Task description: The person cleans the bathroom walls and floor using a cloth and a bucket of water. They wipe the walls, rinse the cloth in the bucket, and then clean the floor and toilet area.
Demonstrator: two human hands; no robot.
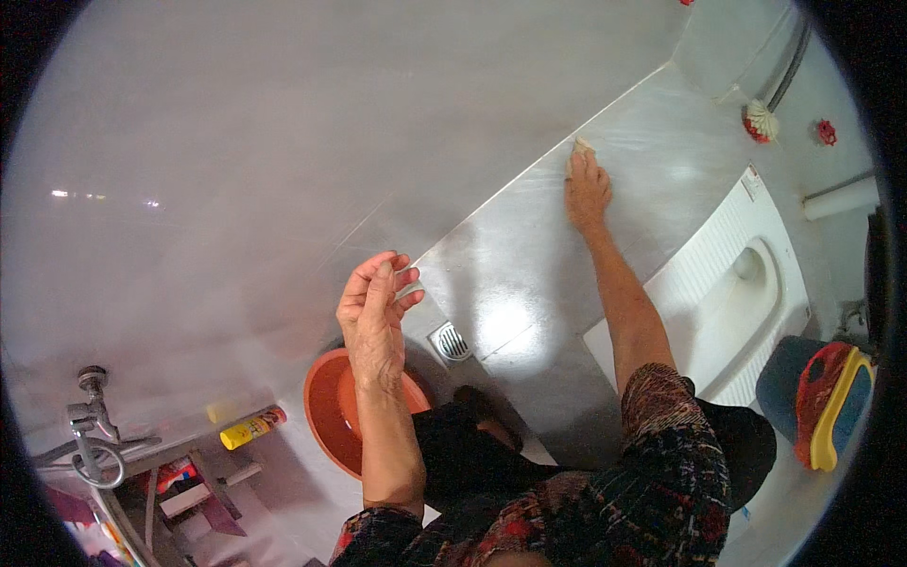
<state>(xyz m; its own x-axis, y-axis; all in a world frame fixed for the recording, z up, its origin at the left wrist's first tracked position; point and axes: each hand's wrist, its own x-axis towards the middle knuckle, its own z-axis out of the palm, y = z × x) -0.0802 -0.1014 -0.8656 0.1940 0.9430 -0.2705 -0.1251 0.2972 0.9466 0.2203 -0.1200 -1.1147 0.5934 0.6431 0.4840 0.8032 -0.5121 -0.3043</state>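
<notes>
Head view: I am looking down at a grey tiled floor [529,274] where it meets a pale wall [283,142].
Right hand: my right hand [588,189] is reaching far out, fingers pressed together and flat on a small pale cloth [581,146] that is peeking out past my fingertips.
Cloth place: it is lying on the floor right at the floor's edge against the wall.
Cloth axis: too little is showing to tell its long axis; my hand and forearm are pointing up along the wall seam towards the far corner.
Left hand: my left hand [375,312] is hanging raised, fingers loosely curled together, holding nothing that I can make out.
Edges: the wall seam is running slantwise from beside my left hand to the far corner.
Open room: bare floor is lying between the seam and the white squat pan [727,293].
Near my knees: a floor drain [452,342] and an orange basin [331,406] are sitting by the wall's foot.
</notes>
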